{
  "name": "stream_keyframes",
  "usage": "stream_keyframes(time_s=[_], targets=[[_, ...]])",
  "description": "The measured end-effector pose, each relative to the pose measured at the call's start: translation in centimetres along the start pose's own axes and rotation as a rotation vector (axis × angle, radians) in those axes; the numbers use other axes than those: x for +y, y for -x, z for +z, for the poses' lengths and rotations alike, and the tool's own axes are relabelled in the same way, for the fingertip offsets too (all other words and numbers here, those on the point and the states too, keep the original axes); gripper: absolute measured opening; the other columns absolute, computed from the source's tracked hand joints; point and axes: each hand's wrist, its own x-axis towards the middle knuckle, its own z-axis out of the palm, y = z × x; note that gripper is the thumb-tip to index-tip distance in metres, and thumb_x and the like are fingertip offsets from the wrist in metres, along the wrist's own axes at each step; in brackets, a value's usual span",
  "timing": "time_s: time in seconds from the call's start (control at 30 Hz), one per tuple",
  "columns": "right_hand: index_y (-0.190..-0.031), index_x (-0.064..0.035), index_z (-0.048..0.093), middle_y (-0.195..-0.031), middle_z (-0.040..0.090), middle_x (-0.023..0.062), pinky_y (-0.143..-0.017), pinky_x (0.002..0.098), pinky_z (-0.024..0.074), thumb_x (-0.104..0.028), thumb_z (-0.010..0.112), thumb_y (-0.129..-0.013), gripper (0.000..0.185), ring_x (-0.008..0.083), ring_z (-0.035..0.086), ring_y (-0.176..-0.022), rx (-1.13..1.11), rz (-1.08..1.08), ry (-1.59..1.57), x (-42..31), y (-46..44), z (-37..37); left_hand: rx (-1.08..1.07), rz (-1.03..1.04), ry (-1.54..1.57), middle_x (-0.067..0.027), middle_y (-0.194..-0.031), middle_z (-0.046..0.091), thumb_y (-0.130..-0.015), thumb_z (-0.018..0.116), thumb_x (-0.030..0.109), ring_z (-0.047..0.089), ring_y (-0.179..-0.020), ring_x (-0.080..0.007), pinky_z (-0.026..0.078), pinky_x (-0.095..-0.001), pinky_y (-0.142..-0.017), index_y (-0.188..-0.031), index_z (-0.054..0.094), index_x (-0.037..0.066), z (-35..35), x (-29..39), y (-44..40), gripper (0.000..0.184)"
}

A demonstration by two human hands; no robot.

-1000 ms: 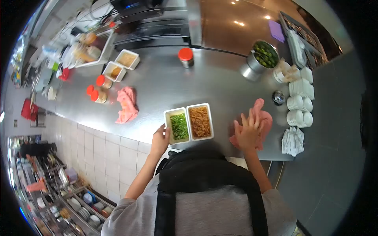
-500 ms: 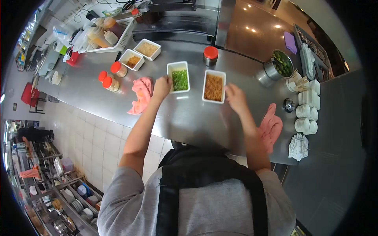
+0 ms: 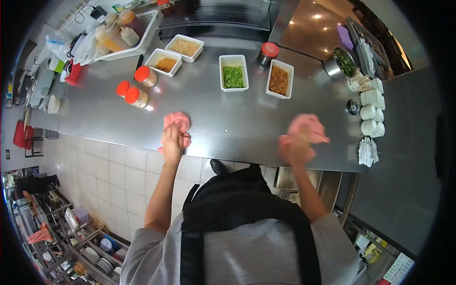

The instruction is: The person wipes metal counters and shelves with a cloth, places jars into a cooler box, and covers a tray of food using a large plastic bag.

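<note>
- Head view, left hand (image 3: 173,142): I log it on the left pink cloth (image 3: 177,119) at the counter's near edge, fingers narrow and curled, holding the bunched fabric against the metal
- Head view, right hand (image 3: 299,148): blurred, over the right pink cloth (image 3: 308,128), also near that edge; I cannot tell whether its grip is wide or narrow
- Metal counter (image 3: 209,124): one, bearing both cloths, well apart, with small specks between them
- Tub of chopped greens (image 3: 233,72): white, upright, beyond the cloths
- Tub of brown shreds (image 3: 280,79): white, slightly angled, right of the greens, just beside a red-lidded dark jar (image 3: 268,53)
- Tub of orange-brown food (image 3: 164,62) and tub of pale food (image 3: 185,48): side by side, farther left
- Red-lidded jars (image 3: 146,76): three, pale contents, grouped left of centre
- White basket (image 3: 148,40): far left, squeeze bottles (image 3: 110,38) inside
- Metal pot (image 3: 334,68): green contents, right side
- White dishes (image 3: 369,112): stacked near the right end, folded napkins (image 3: 367,152) just beside them
</note>
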Motion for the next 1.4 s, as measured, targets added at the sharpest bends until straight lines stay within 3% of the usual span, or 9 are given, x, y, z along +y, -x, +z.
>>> stream_keyframes(time_s=[0.13, 0.27, 0.43, 0.73, 0.87, 1.13, 1.23, 1.33, 1.4], targets=[[-0.126, 0.0039, 0.049, -0.140, 0.041, 0.0261, -0.110, 0.0533, 0.0251, -0.022, 0.057, -0.084, 0.050, 0.0424, 0.035, -0.132, -0.156, -0.114, -0.477, -16.3, -5.7, 5.1, 0.354, -0.412, 0.507, -0.0176, -0.116, 0.060, -0.095, 0.048, 0.020, 0.057, -0.106, -0.0298, 0.044, -0.0389, -0.091, -0.119, 0.053, 0.000, -2.9, -1.0, 3.6, 0.031], [-0.141, 0.0001, 0.036, -0.144, 0.037, 0.0227, -0.113, 0.0508, 0.0206, -0.037, 0.053, -0.089, 0.066, 0.0384, 0.029, -0.137, -0.358, -0.171, -0.414, -29.1, -10.9, 8.3, 0.636, -0.545, 0.412, -0.0166, -0.110, 0.061, -0.097, 0.048, 0.028, 0.058, -0.100, -0.0263, 0.045, -0.0362, -0.090, -0.120, 0.052, -0.002, -7.8, -2.8, 6.8, 0.038], [-0.129, -0.0082, 0.053, -0.133, 0.049, 0.0128, -0.110, 0.0468, 0.0271, -0.034, 0.061, -0.082, 0.054, 0.0333, 0.039, -0.129, -0.333, -0.559, -0.638, -37.9, -11.1, 15.9, 0.815, -0.501, 0.417, -0.0181, -0.112, 0.060, -0.097, 0.048, 0.028, 0.058, -0.103, -0.0254, 0.044, -0.0356, -0.091, -0.122, 0.050, -0.005, -11.6, -2.9, 8.4, 0.042], [-0.105, -0.0181, 0.067, -0.109, 0.060, 0.0042, -0.096, 0.0401, 0.0416, -0.012, 0.061, -0.073, 0.032, 0.0267, 0.051, -0.109, -0.401, -0.447, -0.691, -25.9, -11.2, 8.8, 0.643, -0.326, 0.580, -0.0139, -0.106, 0.060, -0.099, 0.046, 0.026, 0.058, -0.097, -0.0246, 0.046, -0.0357, -0.086, -0.119, 0.053, -0.001, -8.4, 2.4, -0.8, 0.034], [-0.104, -0.0148, 0.066, -0.114, 0.059, 0.0101, -0.095, 0.0445, 0.0413, -0.014, 0.062, -0.077, 0.027, 0.0326, 0.052, -0.108, -0.285, -0.264, -0.592, -20.8, -14.2, 10.0, 0.358, -0.031, 0.008, -0.0264, -0.145, 0.029, -0.086, 0.066, 0.029, 0.031, -0.129, -0.0516, 0.033, -0.0513, -0.106, -0.145, 0.030, 0.006, -3.1, 2.4, -3.5, 0.073], [-0.108, -0.0092, 0.065, -0.117, 0.056, 0.0139, -0.095, 0.0458, 0.0381, -0.017, 0.061, -0.083, 0.026, 0.0348, 0.051, -0.112, -0.080, -0.565, -0.427, -24.5, -14.2, 4.9, 0.551, -0.226, 0.163, -0.0190, -0.138, 0.041, -0.081, 0.050, -0.003, 0.049, -0.120, -0.0379, 0.045, -0.0429, -0.096, -0.116, 0.055, 0.006, -7.8, -1.3, 9.7, 0.037], [-0.103, -0.0057, 0.066, -0.105, 0.060, 0.0140, -0.088, 0.0413, 0.0440, -0.014, 0.059, -0.086, 0.020, 0.0324, 0.058, -0.100, -0.460, -0.577, -0.897, -29.4, -11.6, 2.3, 0.570, -0.500, 0.153, -0.0186, -0.131, 0.046, -0.077, 0.048, -0.005, 0.052, -0.114, -0.0380, 0.047, -0.0421, -0.092, -0.109, 0.058, 0.005, -7.2, -5.6, 20.1, 0.035], [-0.096, -0.0018, 0.066, -0.089, 0.061, 0.0108, -0.077, 0.0362, 0.0481, -0.011, 0.058, -0.088, 0.015, 0.0264, 0.062, -0.080, -1.280, -0.460, -1.055, -34.6, -8.5, 1.5, 0.514, -1.004, 0.147, -0.0192, -0.125, 0.051, -0.076, 0.049, -0.004, 0.055, -0.106, -0.0370, 0.048, -0.0424, -0.088, -0.106, 0.060, 0.008, -1.4, -10.5, 34.2, 0.034], [-0.094, 0.0001, 0.067, -0.080, 0.062, 0.0092, -0.068, 0.0319, 0.0486, -0.012, 0.057, -0.091, 0.016, 0.0194, 0.062, -0.068, -1.553, -0.419, -1.044, -34.8, -1.5, 10.2, 0.436, -1.353, 0.202, -0.0241, -0.105, 0.062, -0.074, 0.055, 0.006, 0.059, -0.096, -0.0405, 0.048, -0.0453, -0.086, -0.094, 0.066, 0.003, 3.0, -12.5, 45.5, 0.024]])
